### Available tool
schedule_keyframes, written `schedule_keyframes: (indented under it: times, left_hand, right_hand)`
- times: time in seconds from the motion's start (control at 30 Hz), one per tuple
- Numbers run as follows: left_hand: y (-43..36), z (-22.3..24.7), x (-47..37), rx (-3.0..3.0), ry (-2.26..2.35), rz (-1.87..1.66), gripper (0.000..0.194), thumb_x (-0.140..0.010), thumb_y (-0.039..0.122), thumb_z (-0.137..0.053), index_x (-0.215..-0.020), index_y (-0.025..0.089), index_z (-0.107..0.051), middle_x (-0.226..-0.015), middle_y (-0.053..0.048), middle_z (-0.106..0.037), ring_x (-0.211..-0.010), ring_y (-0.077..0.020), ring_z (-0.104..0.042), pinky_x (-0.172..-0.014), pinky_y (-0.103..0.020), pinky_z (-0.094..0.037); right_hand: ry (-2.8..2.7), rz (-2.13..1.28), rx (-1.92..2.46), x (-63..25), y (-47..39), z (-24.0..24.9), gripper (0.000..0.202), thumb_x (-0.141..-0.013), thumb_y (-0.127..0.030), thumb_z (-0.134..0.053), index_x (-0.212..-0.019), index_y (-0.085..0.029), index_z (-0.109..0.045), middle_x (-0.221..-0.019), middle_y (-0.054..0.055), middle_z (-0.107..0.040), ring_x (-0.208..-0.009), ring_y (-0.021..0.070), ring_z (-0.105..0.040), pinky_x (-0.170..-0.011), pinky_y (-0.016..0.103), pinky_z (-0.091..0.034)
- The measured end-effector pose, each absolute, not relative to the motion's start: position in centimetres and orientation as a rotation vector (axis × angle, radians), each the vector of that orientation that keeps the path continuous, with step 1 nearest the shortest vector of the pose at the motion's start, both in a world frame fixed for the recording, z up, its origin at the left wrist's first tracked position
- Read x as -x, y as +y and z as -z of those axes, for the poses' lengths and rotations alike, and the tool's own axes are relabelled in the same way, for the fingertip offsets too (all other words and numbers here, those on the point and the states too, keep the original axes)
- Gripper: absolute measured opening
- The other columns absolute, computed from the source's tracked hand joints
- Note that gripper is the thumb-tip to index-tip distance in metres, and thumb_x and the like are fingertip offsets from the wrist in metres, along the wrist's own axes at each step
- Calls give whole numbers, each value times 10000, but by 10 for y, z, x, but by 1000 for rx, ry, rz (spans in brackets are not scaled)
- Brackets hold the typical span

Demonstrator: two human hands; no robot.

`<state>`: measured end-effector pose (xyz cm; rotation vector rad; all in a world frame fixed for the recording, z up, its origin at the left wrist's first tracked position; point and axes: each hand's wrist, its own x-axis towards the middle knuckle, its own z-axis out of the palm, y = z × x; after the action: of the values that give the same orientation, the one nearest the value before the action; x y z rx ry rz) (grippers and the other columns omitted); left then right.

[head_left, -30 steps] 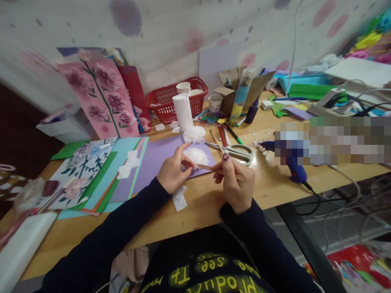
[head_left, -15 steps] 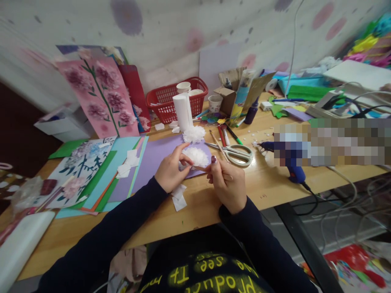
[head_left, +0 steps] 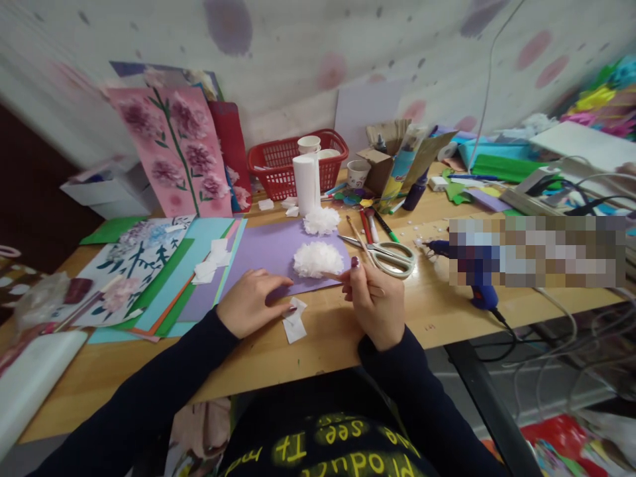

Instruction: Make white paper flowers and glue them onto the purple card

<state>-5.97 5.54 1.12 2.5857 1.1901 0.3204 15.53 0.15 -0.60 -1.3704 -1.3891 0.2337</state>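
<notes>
My left hand (head_left: 256,298) is over the table's front with thumb and fingers apart, holding nothing. Its thumb is beside small white paper squares (head_left: 295,321). In my right hand (head_left: 372,295), closed fingers grip a thin wooden stick (head_left: 332,274), most of it hidden by the hand. The stick's tip reaches the lower edge of a fluffy white paper flower (head_left: 318,259). That flower lies on a purple sheet (head_left: 263,248), with a second white paper flower (head_left: 321,220) just behind it.
Scissors (head_left: 392,258), pens and a brush lie beyond my right hand. A blue glue gun (head_left: 481,291) stands to the right, its cord off the table edge. At the back are a paper roll (head_left: 307,185) and a red basket (head_left: 278,179). Coloured sheets (head_left: 173,265) spread left.
My left hand has let go of the near white flower and moved left and toward me, its fingers spreading. My right hand stays at the flower with the stick.
</notes>
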Motion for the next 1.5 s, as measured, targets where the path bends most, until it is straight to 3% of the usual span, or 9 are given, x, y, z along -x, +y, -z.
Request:
schedule_keyframes:
  times: [0.27, 0.4, 0.57, 0.7, 0.87, 1.0, 1.2, 1.5]
  left_hand:
    - [66, -9, 58, -2500, 1133, -387, 140, -837, 247, -592, -900, 165, -685, -907, -66, -672, -877, -216, -589, -819, -357, -442]
    - [70, -7, 55, -2409, 1119, -309, 189, -776, 335, -665, -870, 171, -681, -859, -50, -576, -845, -209, -548, -768, -330, -444]
    - [70, -5, 55, -2310, 987, -300, 179, -819, 319, -580, -755, 159, -625, -832, -38, -543, -819, -190, -526, -756, -325, -432]
    - [69, 1, 56, -1900, 958, -502, 179, -827, 334, -559, -812, 155, -543, -797, -27, -595, -723, -148, -554, -681, -292, -447]
    - [65, 2, 49, -1449, 944, -672, 336, -649, 272, -759, -852, 154, -519, -781, -5, -641, -707, -121, -611, -702, -273, -471]
    - [61, -2, 44, -1286, 944, -671, 464, -562, 196, -816, -919, 147, -525, -719, 16, -665, -647, -105, -624, -694, -262, -485]
    - [58, -4, 43, -1182, 945, -661, 552, -585, 164, -810, -1045, 138, -505, -754, -30, -730, -638, -126, -662, -654, -250, -489]
    - [56, -8, 41, -1139, 939, -662, 539, -599, 151, -810, -1039, 122, -501, -765, -62, -751, -651, -135, -683, -665, -245, -503]
  right_hand:
    - [-1043, -331, 1170, -156, -9, 2, 487, -926, -370, -423, -550, -155, -647, -373, -28, -491, -319, 82, -470, -371, 224, -356]
    - [-1115, -364, 1192, -152, -10, 0, 505, -928, -365, -420, -531, -152, -645, -368, -28, -486, -308, 67, -450, -367, 216, -345]
    - [-1128, -384, 1204, -150, -11, 1, 512, -936, -373, -414, -532, -148, -633, -372, -26, -493, -304, 61, -446, -354, 202, -340]
    - [-1180, -424, 1178, -152, -11, 4, 494, -943, -356, -414, -560, -145, -644, -397, -23, -512, -323, 65, -473, -365, 200, -363]
    - [-1154, -533, 1110, -153, -11, 7, 477, -939, -352, -428, -574, -145, -653, -405, -20, -523, -336, 72, -480, -369, 203, -365]
    - [-1086, -639, 1042, -151, -11, 6, 475, -927, -378, -444, -580, -143, -666, -408, -10, -530, -332, 83, -476, -359, 218, -354]
    - [-988, -603, 917, -150, -10, 3, 454, -897, -319, -460, -522, -152, -654, -367, -10, -507, -288, 81, -445, -320, 222, -286]
    - [-1034, -678, 919, -153, -10, 4, 480, -894, -349, -446, -506, -147, -644, -340, -6, -490, -266, 84, -419, -313, 231, -275]
